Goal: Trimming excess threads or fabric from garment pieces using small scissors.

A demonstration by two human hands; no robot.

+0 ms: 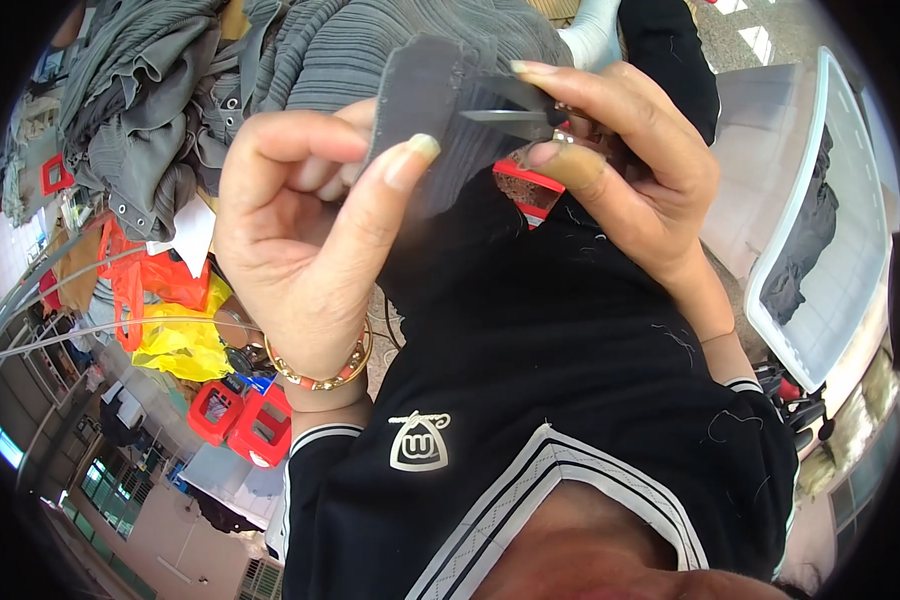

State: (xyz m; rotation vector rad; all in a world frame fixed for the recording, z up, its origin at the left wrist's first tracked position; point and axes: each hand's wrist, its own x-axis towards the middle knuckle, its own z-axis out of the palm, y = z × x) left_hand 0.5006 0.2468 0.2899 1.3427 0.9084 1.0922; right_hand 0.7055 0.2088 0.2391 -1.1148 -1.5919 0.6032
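Between the thumb and fingers of my left hand [305,215] is a small dark grey fabric piece [418,92] with a rough, stitched-looking edge. My right hand [655,165] grips a pair of thread snips [505,117]. Their blades point left, apart at the tips, close beside the fabric piece; whether they touch it I cannot tell. Part of the snips is hidden behind my right fingers. Beyond my hands lies grey pleated fabric [340,65], heaped with more grey cloth [145,100] that has metal eyelets.
At the right stands a white plastic bin [820,345] with dark cloth in it. A red-edged object [530,190] shows below my hands. On the left are an orange-red plastic bag [165,272], a yellow bag [185,340] and a red plastic basket [262,428].
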